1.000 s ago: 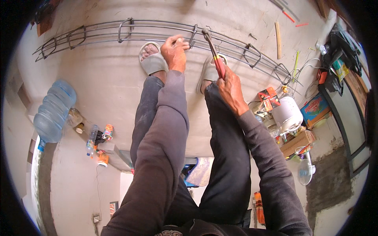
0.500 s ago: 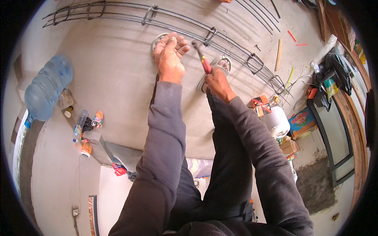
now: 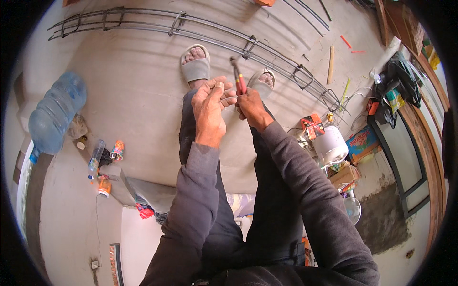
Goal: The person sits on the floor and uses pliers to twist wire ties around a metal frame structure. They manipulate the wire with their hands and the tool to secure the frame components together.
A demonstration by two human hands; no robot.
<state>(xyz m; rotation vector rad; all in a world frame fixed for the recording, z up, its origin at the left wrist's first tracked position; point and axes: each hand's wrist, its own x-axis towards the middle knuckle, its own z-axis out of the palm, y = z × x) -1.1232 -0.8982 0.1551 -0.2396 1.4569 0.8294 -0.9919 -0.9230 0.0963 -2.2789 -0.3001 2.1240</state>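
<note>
A pair of pincers [image 3: 239, 82] with red-and-yellow handles is gripped in my right hand [image 3: 253, 107], its dark jaws pointing away from me. Just left of it, my left hand [image 3: 210, 112] has its thumb pressed over half-curled fingers. Whatever thin thing those fingers may pinch is too small to make out. Both hands hang above the floor, close together, in front of my sandalled feet. Beyond them a long rebar cage [image 3: 212, 35], with square stirrups along its bars, stretches across the floor from far left to the right. Neither hand touches it.
Loose steel bars [image 3: 305, 16], a wooden strip [image 3: 330, 65] and short red pieces lie beyond the cage. A white bucket-like container [image 3: 330, 145] and a red-black box [image 3: 312, 126] stand at right. To the left lies a large blue water bottle [image 3: 58, 112].
Both hands have drawn back toward me, away from the rebar cage, and come closer together. The pincers have moved back with my right hand and now point more upright.
</note>
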